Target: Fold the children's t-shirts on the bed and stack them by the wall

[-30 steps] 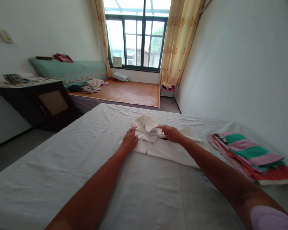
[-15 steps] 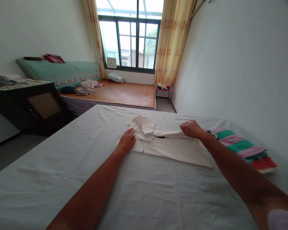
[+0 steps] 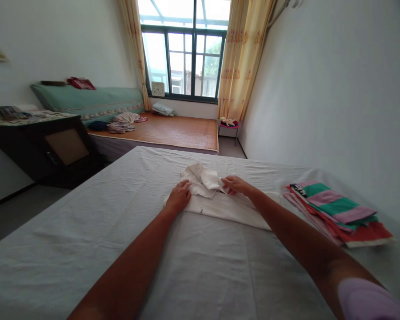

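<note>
A cream-white shirt (image 3: pixel 216 205) with small dark lettering lies partly folded on the white sheet, its collar end to the left and a sleeve turned over on top. My left hand (image 3: pixel 179 195) rests on the collar end, fingers stretched out over the cloth. At the sleeve's edge is my right hand (image 3: pixel 236 185), its fingers curled and closed on the shirt's fabric. My right forearm passes over the shirt's lower end and hides part of it.
Folded striped clothes (image 3: pixel 340 206) in green, pink and red lie at the right by the wall. Beyond the sheet-covered surface (image 3: pixel 103 213) stand a bed with a brown mat (image 3: pixel 183 129), a dark cabinet (image 3: pixel 65 144) and a small stool (image 3: pixel 229 124).
My right hand has moved left along the shirt, from near its lower end to the sleeve. My left hand stays at the collar end. The view has shifted slightly.
</note>
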The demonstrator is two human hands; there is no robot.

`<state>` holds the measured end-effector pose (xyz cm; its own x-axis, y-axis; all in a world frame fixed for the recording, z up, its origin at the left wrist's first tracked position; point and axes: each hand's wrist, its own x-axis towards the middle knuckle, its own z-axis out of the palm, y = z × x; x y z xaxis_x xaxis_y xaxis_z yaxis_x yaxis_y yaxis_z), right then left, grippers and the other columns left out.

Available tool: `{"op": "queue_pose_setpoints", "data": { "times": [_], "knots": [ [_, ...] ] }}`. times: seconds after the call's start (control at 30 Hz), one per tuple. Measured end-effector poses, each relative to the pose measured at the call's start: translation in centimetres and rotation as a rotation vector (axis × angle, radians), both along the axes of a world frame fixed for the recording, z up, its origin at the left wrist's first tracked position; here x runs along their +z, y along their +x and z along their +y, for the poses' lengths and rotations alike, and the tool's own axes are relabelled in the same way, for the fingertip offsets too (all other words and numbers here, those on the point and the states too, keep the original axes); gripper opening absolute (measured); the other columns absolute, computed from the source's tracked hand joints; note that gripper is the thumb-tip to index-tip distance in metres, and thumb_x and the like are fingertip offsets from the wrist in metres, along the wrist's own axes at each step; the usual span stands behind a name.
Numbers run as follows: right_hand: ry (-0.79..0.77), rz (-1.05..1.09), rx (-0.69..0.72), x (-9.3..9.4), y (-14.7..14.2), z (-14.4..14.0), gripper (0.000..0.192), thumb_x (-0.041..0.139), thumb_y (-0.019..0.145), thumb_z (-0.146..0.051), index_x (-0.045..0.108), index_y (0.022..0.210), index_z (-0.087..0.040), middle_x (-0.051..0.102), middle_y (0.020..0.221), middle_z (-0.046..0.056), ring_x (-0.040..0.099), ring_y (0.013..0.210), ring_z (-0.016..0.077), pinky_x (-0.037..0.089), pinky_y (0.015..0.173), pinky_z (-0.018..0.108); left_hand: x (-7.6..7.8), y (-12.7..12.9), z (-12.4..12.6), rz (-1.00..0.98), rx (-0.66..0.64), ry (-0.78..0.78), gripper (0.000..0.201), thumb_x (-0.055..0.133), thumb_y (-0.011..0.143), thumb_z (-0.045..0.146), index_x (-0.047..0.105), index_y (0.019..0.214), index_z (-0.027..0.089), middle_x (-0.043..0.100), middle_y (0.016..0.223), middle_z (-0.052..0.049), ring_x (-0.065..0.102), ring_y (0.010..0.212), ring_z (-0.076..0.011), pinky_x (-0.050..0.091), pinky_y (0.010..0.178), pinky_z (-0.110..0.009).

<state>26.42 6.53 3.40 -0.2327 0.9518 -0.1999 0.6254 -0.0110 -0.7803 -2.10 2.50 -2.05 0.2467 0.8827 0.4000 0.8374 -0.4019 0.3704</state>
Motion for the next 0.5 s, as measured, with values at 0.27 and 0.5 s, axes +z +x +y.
{"op": "queue_pose_setpoints", "data": {
  "times": [0.27, 0.5],
  "knots": [
    [0.728, 0.034, 0.366, 1.1, -9.2, -2.2, 0.038, 0.051, 0.081, -0.006, 0.059, 0.114, -0.024, 0.071, 0.096, 0.002, 0.062, 0.093, 0.0163, 0.049, 0.087, 0.032, 0.1, -1.1, 1.4, -0.558, 0.083, -0.037, 0.037, 0.040, 0.092, 0.028, 0.056, 0.123, 0.015, 0.058, 0.126, -0.013, 0.054, 0.119, -0.0215, 0.044, 0.102, -0.039],
    [0.932, -0.319, 0.865, 1.5, -9.1, -10.0, 0.023, 0.048, 0.093, -0.023, 0.064, 0.109, -0.026, 0.070, 0.106, 0.003, 0.059, 0.100, 0.0182, 0.043, 0.089, 0.032, 1.1, -2.1, 1.6, -1.242, 0.101, -0.334, 0.051, 0.038, 0.093, 0.051, 0.050, 0.125, 0.013, 0.059, 0.124, -0.016, 0.065, 0.094, -0.0176, 0.054, 0.081, -0.031]
  ]
}}
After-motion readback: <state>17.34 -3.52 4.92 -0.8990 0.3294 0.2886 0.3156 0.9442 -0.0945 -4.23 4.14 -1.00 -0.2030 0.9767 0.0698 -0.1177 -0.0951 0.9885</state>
